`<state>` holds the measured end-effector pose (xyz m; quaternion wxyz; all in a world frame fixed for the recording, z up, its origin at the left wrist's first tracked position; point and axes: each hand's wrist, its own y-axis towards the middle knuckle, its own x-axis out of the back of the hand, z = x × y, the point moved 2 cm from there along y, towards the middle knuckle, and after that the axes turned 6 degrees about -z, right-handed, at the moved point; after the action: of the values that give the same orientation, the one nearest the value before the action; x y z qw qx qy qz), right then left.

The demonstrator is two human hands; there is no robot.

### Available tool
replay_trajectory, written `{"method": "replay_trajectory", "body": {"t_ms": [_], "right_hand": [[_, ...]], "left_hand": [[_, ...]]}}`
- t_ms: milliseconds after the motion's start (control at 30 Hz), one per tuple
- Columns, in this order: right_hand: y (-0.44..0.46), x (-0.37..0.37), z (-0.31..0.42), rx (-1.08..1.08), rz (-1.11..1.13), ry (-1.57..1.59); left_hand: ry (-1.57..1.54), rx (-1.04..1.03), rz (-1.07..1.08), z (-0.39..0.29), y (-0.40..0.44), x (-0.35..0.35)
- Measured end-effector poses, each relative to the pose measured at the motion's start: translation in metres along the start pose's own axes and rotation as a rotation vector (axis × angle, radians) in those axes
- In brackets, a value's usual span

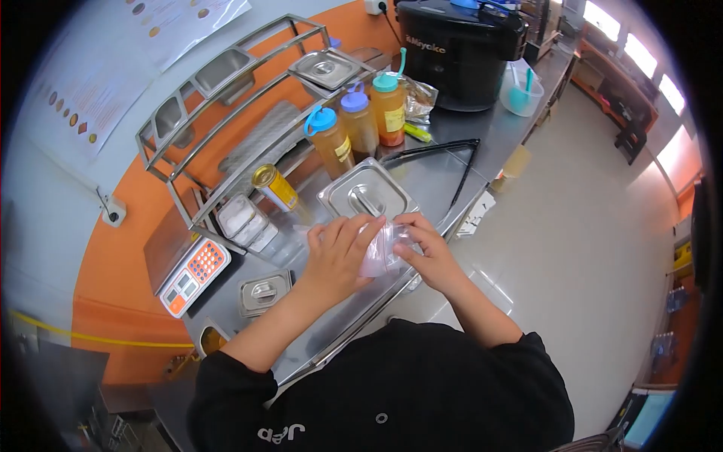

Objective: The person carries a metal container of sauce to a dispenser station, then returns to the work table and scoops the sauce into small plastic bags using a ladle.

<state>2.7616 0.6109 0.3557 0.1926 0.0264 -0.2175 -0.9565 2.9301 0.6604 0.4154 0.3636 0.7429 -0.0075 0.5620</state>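
Observation:
A clear plastic bag (380,248) with something pinkish showing through it is held over the front edge of the steel counter. My left hand (339,252) lies across the bag's left side, fingers curled onto it. On the other side, my right hand (425,252) pinches the bag between thumb and fingers. Just beyond my hands sits a rectangular steel lid (367,192) with a handle. Three squeeze bottles stand behind it: one with a blue cap (329,139), one with a purple cap (359,120) and one with a teal cap (388,109).
A yellow can (275,187) and stacked plastic tubs (242,218) stand left of the lid. Farther left are a digital scale (194,276) and a smaller steel lid (265,293). A steel rack (248,90) runs along the wall. A black Miyako cooker (457,56) occupies the far end.

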Motion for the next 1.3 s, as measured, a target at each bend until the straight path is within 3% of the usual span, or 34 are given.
{"method": "replay_trajectory", "body": {"t_ms": [67,133,167,267,400,467,500,533,600,667,733,800,867,1033,1167,1300], "right_hand": [[0.0,0.002,-0.004,-0.049,-0.009,0.104],[0.001,0.007,-0.005,-0.322,-0.087,0.395],[-0.002,0.009,-0.014,-0.372,-0.118,0.397],[0.0,0.014,-0.024,-0.453,-0.234,0.648],[-0.001,0.017,-0.036,-0.485,-0.271,0.732],[-0.004,0.01,-0.031,-0.523,-0.213,0.781],[-0.007,0.005,-0.029,-0.553,-0.172,0.831],[-0.011,0.001,-0.033,-0.564,-0.16,0.833],[-0.02,-0.013,-0.04,-0.622,0.0,0.933],[-0.024,-0.025,-0.04,-0.669,0.014,0.83],[-0.026,-0.034,-0.044,-0.613,0.285,0.364],[-0.03,-0.039,-0.041,-0.588,0.25,0.38],[-0.04,-0.038,-0.059,-0.639,0.371,0.299],[-0.042,-0.049,-0.071,-0.604,0.31,0.261],[-0.029,-0.062,-0.096,-0.543,0.21,0.075],[-0.033,-0.08,-0.103,-0.564,0.17,0.054]], "left_hand": [[0.039,0.012,-0.031,0.006,0.0,-0.005],[0.07,0.077,0.001,0.014,-0.002,-0.006],[0.093,0.13,0.03,0.019,-0.004,-0.007],[0.172,0.273,0.101,0.055,-0.023,-0.016],[0.236,0.415,0.051,0.093,-0.054,-0.021],[0.014,0.594,0.082,0.099,-0.068,-0.026],[-0.393,0.575,-0.007,0.096,-0.067,-0.03],[-0.389,0.591,-0.01,0.089,-0.073,-0.03],[-1.751,1.188,0.111,0.05,-0.084,-0.039],[-1.68,1.239,0.019,0.012,-0.09,-0.047],[-1.599,1.285,-0.064,-0.004,-0.103,-0.053],[-1.607,1.475,-0.309,-0.003,-0.121,-0.062],[-1.623,1.533,-0.348,0.001,-0.133,-0.065],[-1.591,1.533,-0.713,0.028,-0.158,-0.083],[-1.516,1.437,-0.753,0.039,-0.162,-0.088],[-1.145,1.778,-0.773,0.026,-0.155,-0.076]]}}
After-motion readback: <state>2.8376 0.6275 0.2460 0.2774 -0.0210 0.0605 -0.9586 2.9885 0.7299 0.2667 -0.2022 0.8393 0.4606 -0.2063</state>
